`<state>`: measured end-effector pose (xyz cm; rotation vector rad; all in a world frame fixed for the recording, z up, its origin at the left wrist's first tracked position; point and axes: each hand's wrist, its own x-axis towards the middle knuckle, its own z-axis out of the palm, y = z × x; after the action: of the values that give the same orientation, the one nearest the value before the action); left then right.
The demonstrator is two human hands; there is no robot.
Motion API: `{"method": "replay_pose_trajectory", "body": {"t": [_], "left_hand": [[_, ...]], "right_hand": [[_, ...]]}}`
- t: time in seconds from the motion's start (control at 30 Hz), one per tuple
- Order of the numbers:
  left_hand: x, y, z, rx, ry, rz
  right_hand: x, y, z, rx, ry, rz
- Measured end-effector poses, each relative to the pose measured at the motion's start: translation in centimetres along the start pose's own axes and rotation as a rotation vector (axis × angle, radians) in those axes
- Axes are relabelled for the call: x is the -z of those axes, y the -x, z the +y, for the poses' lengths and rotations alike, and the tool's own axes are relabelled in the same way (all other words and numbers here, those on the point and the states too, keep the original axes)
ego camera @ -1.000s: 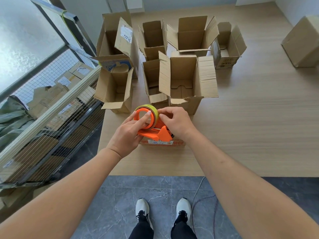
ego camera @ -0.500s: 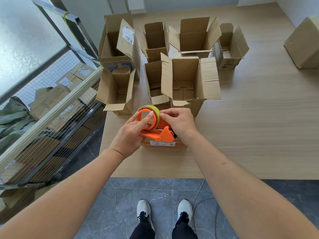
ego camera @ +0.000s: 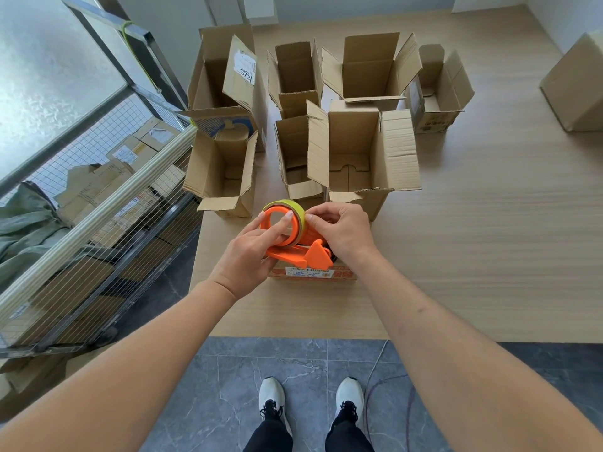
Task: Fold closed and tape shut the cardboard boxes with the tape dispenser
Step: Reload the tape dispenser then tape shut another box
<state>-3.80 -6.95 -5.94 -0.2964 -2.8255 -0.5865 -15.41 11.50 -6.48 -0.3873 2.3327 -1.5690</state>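
An orange tape dispenser (ego camera: 301,254) with a yellow-green tape roll (ego camera: 293,207) is held above a small closed cardboard box (ego camera: 311,274) with a white label, near the table's front edge. My left hand (ego camera: 251,252) grips the dispenser's left side, with fingers across the roll's opening. My right hand (ego camera: 342,231) pinches at the roll's right edge and covers the dispenser's far side. Behind them stand several open boxes, the nearest a tall one (ego camera: 362,158) with its flaps up.
The wooden table (ego camera: 489,239) stretches to the right, with one closed box (ego camera: 577,86) at the far right. A wire-mesh cart (ego camera: 98,223) loaded with cardboard stands left of the table. My white shoes and a cable show on the grey tiled floor below.
Both hands and the dispenser stay in nearly the same place. My right fingers have shifted slightly along the edge of the roll.
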Motion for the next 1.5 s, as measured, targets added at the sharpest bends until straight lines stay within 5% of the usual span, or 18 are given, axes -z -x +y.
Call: {"method": "replay_pose_trajectory", "body": {"t": [0.43, 0.73, 1.5], "left_hand": [[0.1, -0.4, -0.2, -0.009, 0.001, 0.005], [-0.5, 0.0, -1.0, -0.017, 0.048, 0.013], [-0.9, 0.5, -1.6, -0.042, 0.110, -0.003]], "right_hand": [[-0.1, -0.5, 0.1, -0.023, 0.023, -0.009], [-0.6, -1.4, 0.6, -0.203, -0.192, 0.001], [-1.4, -1.6, 0.5, -0.075, 0.086, -0.063]]}}
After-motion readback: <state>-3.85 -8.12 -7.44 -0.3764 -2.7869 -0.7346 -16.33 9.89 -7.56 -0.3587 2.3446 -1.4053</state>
